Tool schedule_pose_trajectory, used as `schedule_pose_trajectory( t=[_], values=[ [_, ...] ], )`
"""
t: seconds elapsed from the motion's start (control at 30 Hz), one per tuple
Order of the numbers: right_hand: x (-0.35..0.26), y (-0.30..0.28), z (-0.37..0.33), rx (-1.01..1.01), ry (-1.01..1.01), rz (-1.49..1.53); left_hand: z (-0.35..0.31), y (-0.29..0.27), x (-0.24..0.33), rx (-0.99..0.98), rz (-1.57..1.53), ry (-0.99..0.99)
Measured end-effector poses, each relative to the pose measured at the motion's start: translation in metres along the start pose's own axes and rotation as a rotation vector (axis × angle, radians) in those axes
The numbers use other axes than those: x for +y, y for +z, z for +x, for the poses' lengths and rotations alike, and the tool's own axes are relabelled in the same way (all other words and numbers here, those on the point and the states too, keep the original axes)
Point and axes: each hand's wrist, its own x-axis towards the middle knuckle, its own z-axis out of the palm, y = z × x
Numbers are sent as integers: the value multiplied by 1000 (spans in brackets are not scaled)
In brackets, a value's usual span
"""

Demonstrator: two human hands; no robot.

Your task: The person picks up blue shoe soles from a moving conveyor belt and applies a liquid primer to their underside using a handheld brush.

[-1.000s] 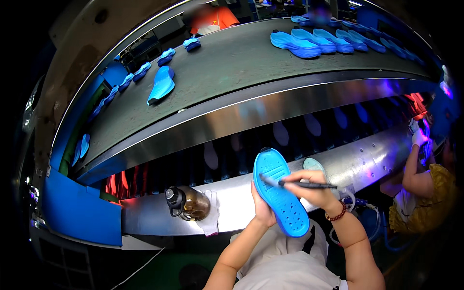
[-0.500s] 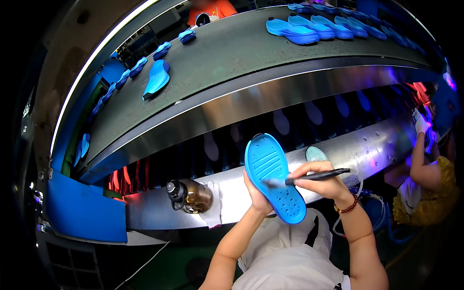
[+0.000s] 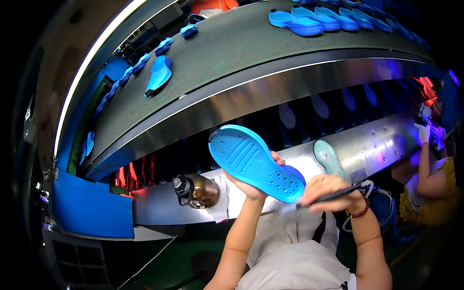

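A brown-tinted bottle (image 3: 203, 192) stands on the metal ledge (image 3: 153, 207); the left hand (image 3: 248, 189), half-curled, holds a blue sole (image 3: 251, 162) tilted over it; the right hand (image 3: 329, 190), closed, grips a dark-handled brush (image 3: 337, 195) beside the sole's lower end.

Blue soles (image 3: 296, 23) dot a dark belt (image 3: 217, 53); a brown bottle (image 3: 203, 192), white cloth (image 3: 221, 203) and pale-green sole (image 3: 329, 158) occupy a steel ledge (image 3: 154, 208).

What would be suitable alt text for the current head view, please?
A person's left hand holds a bright blue perforated shoe sole, while the right hand holds a slim black-handled brush near its lower end. A translucent brown bottle stands on a shiny metal ledge; more blue soles lie on a dark green surface beyond.
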Motion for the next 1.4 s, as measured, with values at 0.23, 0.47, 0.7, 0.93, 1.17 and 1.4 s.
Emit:
schedule_pose_trajectory(
  t=[0.23,0.47,0.7,0.93,1.17,1.4],
  values=[
    [0,-3,-5,-67,36,80,7,7,15,23,34,6],
    [10,-2,-9,40,68,33,14,17,11,48,167,-8],
    [38,11,-30,450,245,723,6,29,-5,188,45,-122],
    [0,3,-18,19,267,89,-22,-26,-6,10,145,-511],
    [-7,-12,-11,-225,127,54,-11,5,10,-34,241,-891],
    [-33,-42,0,-267,10,-84,-3,32,20,32,495,-1147]
  ],
)
